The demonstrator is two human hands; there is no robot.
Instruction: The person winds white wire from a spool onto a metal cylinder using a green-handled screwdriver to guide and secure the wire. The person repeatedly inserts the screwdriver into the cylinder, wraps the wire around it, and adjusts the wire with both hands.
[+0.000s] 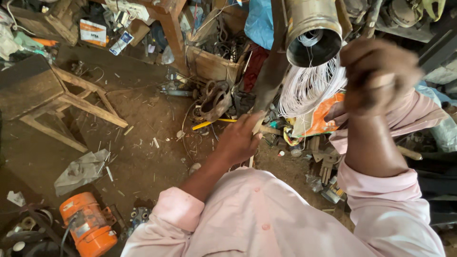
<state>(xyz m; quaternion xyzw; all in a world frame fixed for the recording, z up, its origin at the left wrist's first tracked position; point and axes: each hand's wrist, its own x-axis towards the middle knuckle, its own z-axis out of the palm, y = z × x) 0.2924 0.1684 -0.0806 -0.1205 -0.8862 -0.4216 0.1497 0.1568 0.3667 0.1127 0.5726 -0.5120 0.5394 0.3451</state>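
Dirt workshop floor, cluttered, with you seated above it.

Nearest, your left hand (239,138) reaches down, fingers curled on a stick-like tool (269,129); its grip is partly hidden. Higher right, your right hand (376,76) is fisted beside the white wire bundle (308,88), which hangs from the upright metal motor cylinder (312,28) beyond, closer to that hand.

Grey metal cylinder (313,29) stands at top centre; white wire coil (308,85) hangs directly below it. Right hand (376,76) is raised just right of the coil, apparently gripping a strand. Left hand (240,138) is lower left. Orange motor (89,229) lies on the dirt floor (138,143), bottom left; wooden stool (57,102) behind it.
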